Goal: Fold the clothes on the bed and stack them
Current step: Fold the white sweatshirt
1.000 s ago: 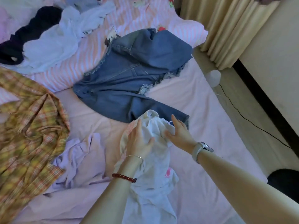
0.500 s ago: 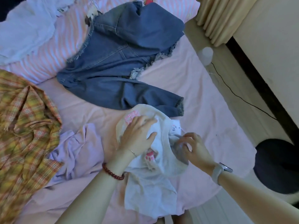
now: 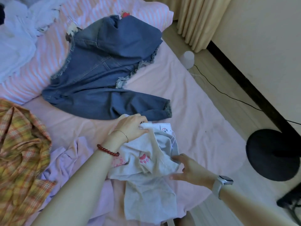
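Observation:
A crumpled white garment [image 3: 151,162] with pink paw prints and a paper tag lies near the front edge of the pink bed [image 3: 195,115]. My left hand [image 3: 132,127] grips its upper edge, fingers curled round the cloth. At the garment's right side my right hand [image 3: 190,170] pinches a fold of cloth, with a watch on its wrist. A blue denim garment [image 3: 104,75] is spread just beyond. To the left lie a yellow plaid shirt [image 3: 21,152] and a lilac garment [image 3: 68,160].
White clothes [image 3: 14,39] are piled at the far left on a striped pink cover [image 3: 48,51]. Right of the bed is floor with a small white device [image 3: 188,58], a black cable, beige curtains [image 3: 197,18] and a round black object [image 3: 273,154].
My left hand moved up from pressing the garment's middle to gripping its top edge. My right hand slid down to the garment's lower right side. The view shifted.

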